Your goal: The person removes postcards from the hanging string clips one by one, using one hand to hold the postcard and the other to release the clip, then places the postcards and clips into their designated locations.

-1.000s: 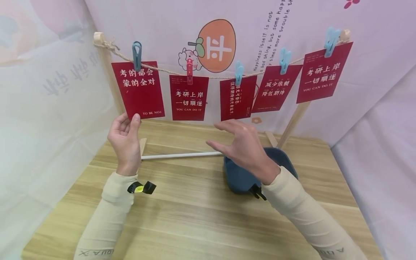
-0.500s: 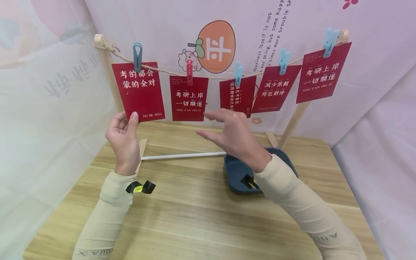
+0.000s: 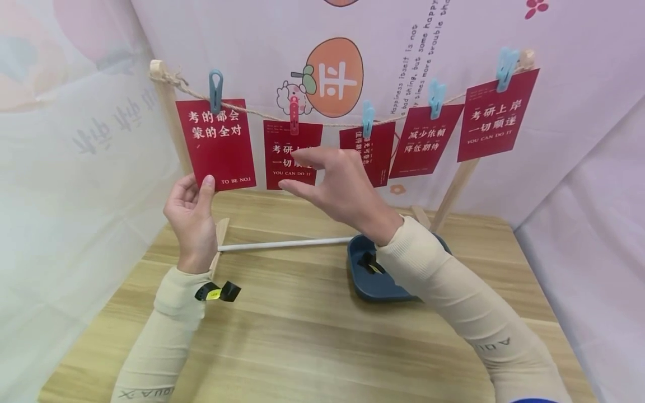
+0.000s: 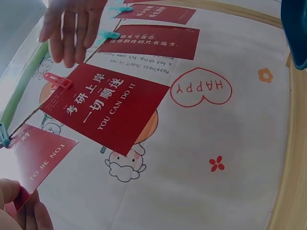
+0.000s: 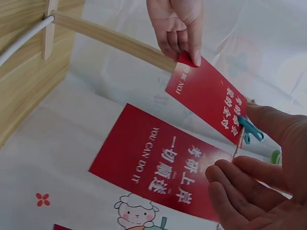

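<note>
At the left end of the string, a red card point(image 3: 221, 151) hangs from a dark teal clothespin point(image 3: 215, 92). My left hand point(image 3: 194, 224) pinches this card's lower left corner between thumb and fingers. My right hand point(image 3: 347, 190) is in the air in front of a second red card point(image 3: 274, 140), partly hiding it in the head view; its thumb and fingers are spread apart and hold nothing. A pink clothespin point(image 3: 294, 115) fixes that second card to the string point(image 3: 335, 125). In the right wrist view, the teal clothespin point(image 5: 252, 129) appears beyond the right hand's fingertips.
Further right, light blue clothespins point(image 3: 436, 99) hold several more red cards point(image 3: 428, 143). A wooden post point(image 3: 171, 123) supports the string on the left. Below stands a dark blue tray point(image 3: 360, 280) on the wooden table point(image 3: 282, 324), near a white rod point(image 3: 287, 244).
My right hand has moved left and slightly up, from before the middle card to before the second card. The left hand keeps its pinch on the leftmost card.
</note>
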A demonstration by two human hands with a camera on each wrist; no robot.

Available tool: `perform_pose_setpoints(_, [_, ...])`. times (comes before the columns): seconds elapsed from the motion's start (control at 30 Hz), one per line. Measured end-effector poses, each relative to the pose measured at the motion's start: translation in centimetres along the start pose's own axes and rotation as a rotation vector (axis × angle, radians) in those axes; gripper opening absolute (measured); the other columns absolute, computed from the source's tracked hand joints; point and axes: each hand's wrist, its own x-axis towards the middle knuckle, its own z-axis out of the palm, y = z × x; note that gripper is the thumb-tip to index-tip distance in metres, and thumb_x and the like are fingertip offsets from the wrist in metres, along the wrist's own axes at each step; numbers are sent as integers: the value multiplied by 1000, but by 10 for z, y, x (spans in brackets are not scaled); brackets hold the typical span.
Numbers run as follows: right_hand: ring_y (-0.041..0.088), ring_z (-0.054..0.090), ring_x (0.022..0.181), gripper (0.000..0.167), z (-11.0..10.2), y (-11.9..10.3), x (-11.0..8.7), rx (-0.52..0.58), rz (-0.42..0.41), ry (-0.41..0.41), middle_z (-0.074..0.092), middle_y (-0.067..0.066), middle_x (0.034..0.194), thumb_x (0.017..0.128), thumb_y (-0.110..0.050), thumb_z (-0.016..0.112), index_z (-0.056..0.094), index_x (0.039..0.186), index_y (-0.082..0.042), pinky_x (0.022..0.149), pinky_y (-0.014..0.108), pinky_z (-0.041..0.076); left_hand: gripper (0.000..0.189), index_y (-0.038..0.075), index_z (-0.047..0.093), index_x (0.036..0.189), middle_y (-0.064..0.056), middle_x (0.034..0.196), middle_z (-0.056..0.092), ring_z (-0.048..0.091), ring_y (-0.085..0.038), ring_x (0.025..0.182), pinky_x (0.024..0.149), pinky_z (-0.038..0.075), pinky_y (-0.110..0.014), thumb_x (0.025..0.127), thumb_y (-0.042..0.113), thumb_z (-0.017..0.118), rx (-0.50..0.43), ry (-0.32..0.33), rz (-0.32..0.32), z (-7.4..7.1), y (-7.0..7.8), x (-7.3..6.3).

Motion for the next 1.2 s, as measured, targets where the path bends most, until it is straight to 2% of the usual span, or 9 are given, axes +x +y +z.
perform_pose_setpoints(0.27, [24, 72, 126, 54, -2, -22, 24, -15, -57, 13, 74, 10, 136, 91, -32, 85, 71, 136, -5, 104, 33, 60, 19, 0, 71, 115, -11, 109, 76, 71, -20, 97, 94, 61, -26, 97, 6, 75, 16, -1, -7, 0, 1, 1])
perform_pose_setpoints(0.5, [21, 72, 125, 55, -2, -36, 42, -76, -104, 28, 73, 6, 138, 93, -36, 82, 70, 138, -9, 103, 29, 60, 18, 2, 71, 115, -9, 110, 76, 71, -19, 100, 95, 61, -25, 98, 8, 74, 44, 0, -16, -2, 0, 1])
perform_pose_setpoints(0.8, [22, 70, 130, 55, -2, -50, 66, -106, -72, -7, 71, 7, 141, 96, -36, 79, 67, 142, -9, 107, 29, 58, 17, 2, 71, 113, -10, 109, 75, 70, -18, 97, 92, 62, -24, 98, 7, 75, 18, 2, -24, -6, -2, 1])
perform_pose_setpoints(1.07, [20, 69, 128, 49, -1, -61, 85, -117, -65, -39, 73, 5, 138, 98, -37, 77, 70, 138, -11, 110, 29, 54, 16, 3, 71, 113, -8, 107, 75, 70, -16, 96, 90, 62, -23, 98, 8, 74, 23, -2, -21, -6, -4, 3])
perform_pose_setpoints(1.2, [19, 68, 131, 45, -1, -67, 95, -110, -26, -45, 73, 4, 138, 98, -38, 77, 72, 135, -13, 110, 26, 54, 16, 3, 70, 114, -8, 108, 74, 70, -16, 96, 91, 62, -22, 99, 9, 73, 36, -9, -23, -8, -4, 3])
